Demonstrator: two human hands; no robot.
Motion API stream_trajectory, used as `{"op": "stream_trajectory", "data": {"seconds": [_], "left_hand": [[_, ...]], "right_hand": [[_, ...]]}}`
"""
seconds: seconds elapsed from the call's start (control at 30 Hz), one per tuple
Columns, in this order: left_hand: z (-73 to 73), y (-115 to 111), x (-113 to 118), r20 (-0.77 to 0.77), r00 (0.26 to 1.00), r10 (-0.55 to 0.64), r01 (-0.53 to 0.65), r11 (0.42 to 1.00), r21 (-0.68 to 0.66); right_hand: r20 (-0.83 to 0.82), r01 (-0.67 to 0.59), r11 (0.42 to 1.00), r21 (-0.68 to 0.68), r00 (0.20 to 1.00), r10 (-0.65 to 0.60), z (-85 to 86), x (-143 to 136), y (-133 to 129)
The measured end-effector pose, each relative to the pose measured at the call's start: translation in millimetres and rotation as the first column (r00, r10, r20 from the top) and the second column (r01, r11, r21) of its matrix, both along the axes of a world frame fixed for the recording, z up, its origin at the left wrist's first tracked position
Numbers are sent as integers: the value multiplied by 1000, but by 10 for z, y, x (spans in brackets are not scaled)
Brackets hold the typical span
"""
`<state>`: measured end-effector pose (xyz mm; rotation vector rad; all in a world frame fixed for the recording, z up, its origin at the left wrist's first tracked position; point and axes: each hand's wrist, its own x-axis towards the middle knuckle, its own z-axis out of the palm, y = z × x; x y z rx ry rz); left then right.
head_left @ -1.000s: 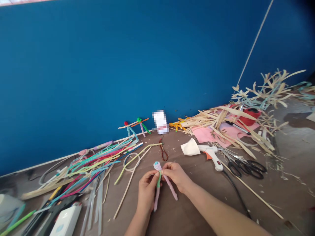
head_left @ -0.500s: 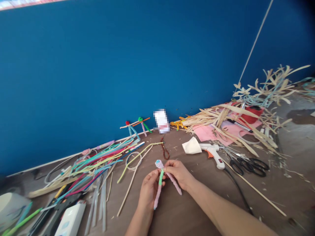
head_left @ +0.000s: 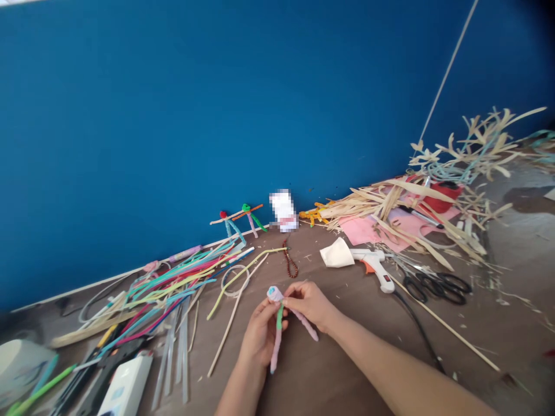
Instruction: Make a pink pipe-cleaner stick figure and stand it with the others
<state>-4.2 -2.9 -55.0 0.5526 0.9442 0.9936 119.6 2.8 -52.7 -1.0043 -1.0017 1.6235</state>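
Between my hands is a small pipe-cleaner figure [head_left: 274, 293] with a pale lilac head, a bit of blue on it, a green band and two lilac legs hanging down. My left hand [head_left: 260, 330] pinches it from the left, just below the head. From the right, the thumb and fingers of my right hand [head_left: 309, 304] close on it near the neck. The fingers hide part of its middle. Beyond my hands, a brown bead string [head_left: 290, 266] lies on the table, and a yellow pipe cleaner [head_left: 247, 273] lies to the left.
A white glue gun [head_left: 378, 268] with its cord and black-handled scissors [head_left: 437, 286] lie to the right. Many pipe cleaners [head_left: 173, 283] spread left, near a white power strip [head_left: 128, 384]. Two stick-armed figures [head_left: 248, 216] lean on the blue wall [head_left: 208, 115]. Dry strips [head_left: 373, 202] heap back right.
The figure has shifted slightly left and its head has tipped to the left. Both hands still grip it, with small finger movements.
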Motion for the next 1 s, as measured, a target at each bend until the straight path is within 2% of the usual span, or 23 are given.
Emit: {"op": "stream_trajectory", "data": {"seconds": [0.13, 0.33, 0.53, 1.0], "left_hand": [[16, 13, -6, 18, 1000, -8, 9, 998, -58], [-5, 27, -11, 84, 995, 52, -45, 995, -91], [-3, 23, -21, 136, 989, 64, -40, 985, -168], [12, 12, -24, 137, 990, 22, -4, 991, -131]], "right_hand": [[74, 8, 997, 74, 997, -14, -15, 4, -11], [149, 2, 989, 147, 989, -24, -34, 7, -4], [123, -10, 993, 117, 992, -5, -33, 2, 7], [54, -36, 990, 140, 998, 29, -72, 6, 9]]}}
